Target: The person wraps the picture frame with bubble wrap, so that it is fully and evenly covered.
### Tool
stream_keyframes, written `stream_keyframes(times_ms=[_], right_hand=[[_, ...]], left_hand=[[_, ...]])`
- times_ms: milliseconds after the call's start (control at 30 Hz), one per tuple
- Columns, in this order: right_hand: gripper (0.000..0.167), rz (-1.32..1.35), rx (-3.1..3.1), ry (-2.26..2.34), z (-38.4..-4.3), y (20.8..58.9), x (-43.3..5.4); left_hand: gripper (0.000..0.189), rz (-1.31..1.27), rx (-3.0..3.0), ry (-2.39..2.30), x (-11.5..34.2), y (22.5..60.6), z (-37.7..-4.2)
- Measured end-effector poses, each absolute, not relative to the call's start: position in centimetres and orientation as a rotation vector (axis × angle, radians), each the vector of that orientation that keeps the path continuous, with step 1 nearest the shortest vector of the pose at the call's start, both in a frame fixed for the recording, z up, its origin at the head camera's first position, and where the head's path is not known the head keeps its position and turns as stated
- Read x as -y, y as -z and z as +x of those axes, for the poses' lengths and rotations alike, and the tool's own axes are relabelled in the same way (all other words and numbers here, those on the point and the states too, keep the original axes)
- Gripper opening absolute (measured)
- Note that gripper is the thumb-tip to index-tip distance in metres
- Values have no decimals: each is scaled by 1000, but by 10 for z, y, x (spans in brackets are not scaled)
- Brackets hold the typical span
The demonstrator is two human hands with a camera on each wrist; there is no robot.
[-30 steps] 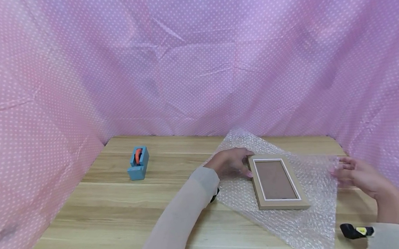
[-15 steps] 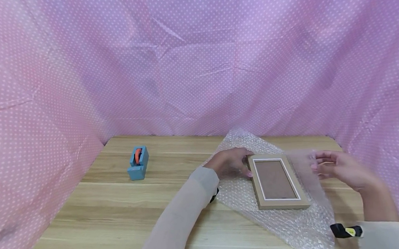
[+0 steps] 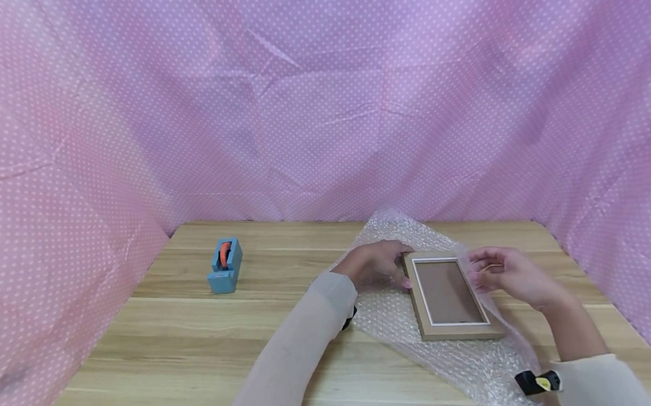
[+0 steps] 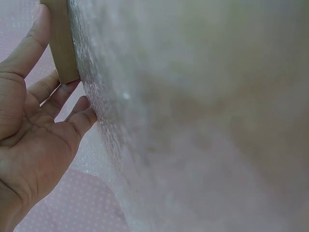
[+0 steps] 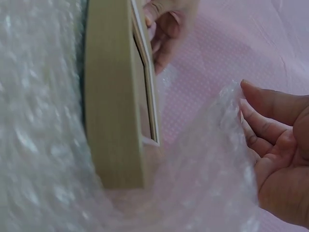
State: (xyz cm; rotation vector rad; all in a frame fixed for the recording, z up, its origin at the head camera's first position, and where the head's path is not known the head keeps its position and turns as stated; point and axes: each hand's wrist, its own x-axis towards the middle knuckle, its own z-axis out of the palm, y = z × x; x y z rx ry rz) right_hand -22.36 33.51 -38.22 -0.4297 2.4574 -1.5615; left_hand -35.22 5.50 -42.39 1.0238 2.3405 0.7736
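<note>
A light wooden picture frame (image 3: 460, 332) with a white inner border and brown panel lies on a sheet of bubble wrap (image 3: 394, 326). My left hand (image 3: 377, 261) holds the frame by its far left corner, thumb (image 4: 34, 43) against the side and fingers around the corner. On the other side, my right hand (image 3: 511, 275) pinches the edge of the bubble wrap between thumb and fingers. That flap is lifted and stands along the frame's right side, as the right wrist view also shows, where the wrap (image 5: 219, 159) curves up from beneath the frame (image 5: 113, 106).
A blue tape dispenser (image 3: 225, 267) with an orange roll stands at the back left of the wooden table (image 3: 200, 366). Pink dotted cloth (image 3: 320, 133) hangs around the table's back and sides. The near corner of the wrap reaches the bottom of the head view.
My right hand has moved left, folding the right flap of bubble wrap up and in toward the frame. The left hand and the frame stay where they were.
</note>
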Motion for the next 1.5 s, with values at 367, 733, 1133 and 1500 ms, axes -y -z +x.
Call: stream_keyframes(times_ms=[367, 733, 1133, 1500], right_hand=[[42, -461, -2402, 1575, -230, 401, -310], [41, -455, -2388, 1525, -232, 414, -301], [34, -390, -2261, 1564, -233, 428, -299], [35, -381, -2229, 1572, -232, 427, -300]], left_hand=[[69, 974, -2321, -840, -54, 425, -352], [64, 1009, -2300, -870, -54, 425, -351], [66, 1017, -2321, -846, -54, 433, -353], [51, 1014, -2498, -722, -67, 427, -343]])
